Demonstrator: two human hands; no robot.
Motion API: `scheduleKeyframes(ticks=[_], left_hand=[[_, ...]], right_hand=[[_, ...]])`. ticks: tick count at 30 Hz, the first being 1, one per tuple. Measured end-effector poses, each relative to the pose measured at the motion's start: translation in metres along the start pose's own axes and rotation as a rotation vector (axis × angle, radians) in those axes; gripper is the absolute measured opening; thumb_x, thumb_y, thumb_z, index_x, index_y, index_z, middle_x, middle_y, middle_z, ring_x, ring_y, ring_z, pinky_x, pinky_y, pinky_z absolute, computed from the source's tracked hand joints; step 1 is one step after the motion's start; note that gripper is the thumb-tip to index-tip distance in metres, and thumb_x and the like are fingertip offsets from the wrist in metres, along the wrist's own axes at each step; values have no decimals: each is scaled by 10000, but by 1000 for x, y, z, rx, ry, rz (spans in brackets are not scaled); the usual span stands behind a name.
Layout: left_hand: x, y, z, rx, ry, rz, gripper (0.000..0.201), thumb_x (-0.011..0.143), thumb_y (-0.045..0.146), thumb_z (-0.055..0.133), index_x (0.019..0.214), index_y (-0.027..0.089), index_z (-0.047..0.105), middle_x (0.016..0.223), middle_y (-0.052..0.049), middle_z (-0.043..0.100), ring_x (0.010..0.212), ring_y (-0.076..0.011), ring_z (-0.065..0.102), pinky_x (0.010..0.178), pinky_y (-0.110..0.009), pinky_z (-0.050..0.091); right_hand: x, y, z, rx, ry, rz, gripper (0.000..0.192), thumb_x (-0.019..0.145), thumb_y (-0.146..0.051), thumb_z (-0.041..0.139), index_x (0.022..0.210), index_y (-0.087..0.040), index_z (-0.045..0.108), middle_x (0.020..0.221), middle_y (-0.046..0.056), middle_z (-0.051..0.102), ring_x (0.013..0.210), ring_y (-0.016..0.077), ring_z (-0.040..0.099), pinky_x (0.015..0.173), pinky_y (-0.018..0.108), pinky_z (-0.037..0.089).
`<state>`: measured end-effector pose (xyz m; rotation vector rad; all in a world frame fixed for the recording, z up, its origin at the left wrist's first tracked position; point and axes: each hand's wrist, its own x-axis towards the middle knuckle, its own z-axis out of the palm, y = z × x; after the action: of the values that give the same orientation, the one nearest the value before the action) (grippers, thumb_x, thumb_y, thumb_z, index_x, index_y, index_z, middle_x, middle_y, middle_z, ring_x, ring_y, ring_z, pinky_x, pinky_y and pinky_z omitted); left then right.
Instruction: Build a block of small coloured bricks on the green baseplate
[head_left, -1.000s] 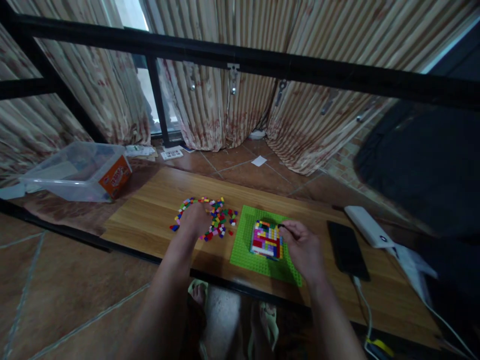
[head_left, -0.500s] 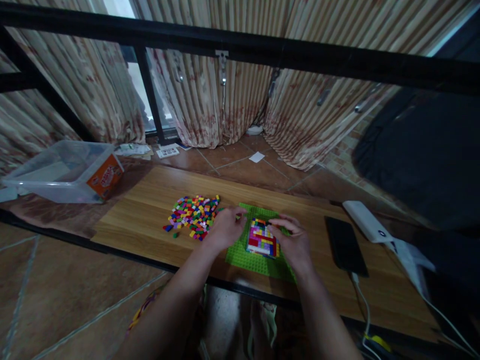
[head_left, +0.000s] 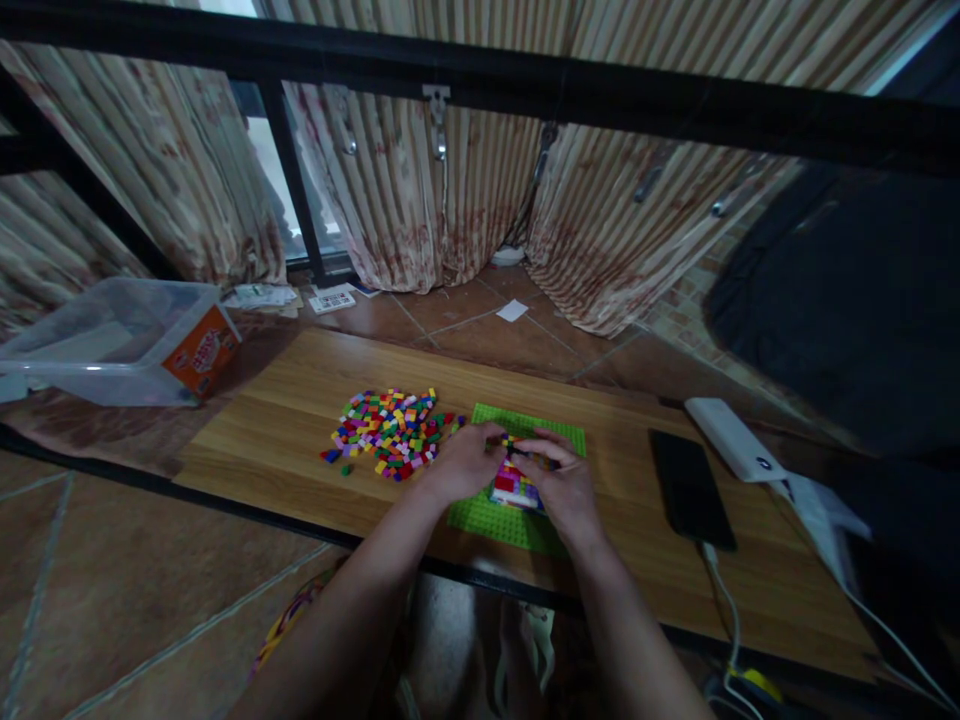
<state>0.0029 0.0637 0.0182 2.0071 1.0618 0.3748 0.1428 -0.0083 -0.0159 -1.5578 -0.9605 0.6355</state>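
Note:
A block built of many-coloured toy bricks (head_left: 516, 484) sits on a green studded baseplate (head_left: 495, 522). My left hand (head_left: 471, 462) reaches in from the left, its fingertips pressed together at the far edge of the block. Over the block's right side my right hand (head_left: 559, 478) is bent, with thumb and fingers drawn in close to the left fingertips. Whatever lies between the fingers is too small and too dark to name. Both hands cover much of the block's far and right parts. Left of the baseplate lies a pile of loose toy bricks (head_left: 390, 430).
A black phone (head_left: 690, 490) with a white cable lies right of the baseplate, beside a white power bank (head_left: 731, 440). All rest on a low wooden table (head_left: 262, 420). A clear plastic bin (head_left: 112, 345) stands at the far left. Curtains hang behind a dark rail.
My left hand has moved right to the block, and my right hand has shifted left over it. Their fingertips now come together at the block's far edge, hiding more of it.

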Motion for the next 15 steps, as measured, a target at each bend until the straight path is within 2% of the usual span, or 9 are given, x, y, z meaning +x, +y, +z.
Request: scheduleKeyframes(ticks=[6, 15], left_hand=[[-1, 5, -2, 25, -6, -13, 356, 847, 221, 480, 1138, 126, 663, 1106, -101, 714, 996, -203, 655, 872, -289, 490], [0, 5, 1, 60, 18, 2, 280, 840, 252, 492, 1001, 148, 697, 901, -52, 739, 825, -181, 654, 747, -257, 486]], right_hand=[[0, 2, -1, 10, 31, 15, 163, 598, -348, 768, 735, -260, 762, 1098, 61, 664, 1096, 248, 579, 972, 417, 419], [0, 0, -1, 53, 20, 75, 160, 596, -347, 768, 727, -257, 757, 1065, 53, 698, 1073, 254, 597, 991, 434, 395]])
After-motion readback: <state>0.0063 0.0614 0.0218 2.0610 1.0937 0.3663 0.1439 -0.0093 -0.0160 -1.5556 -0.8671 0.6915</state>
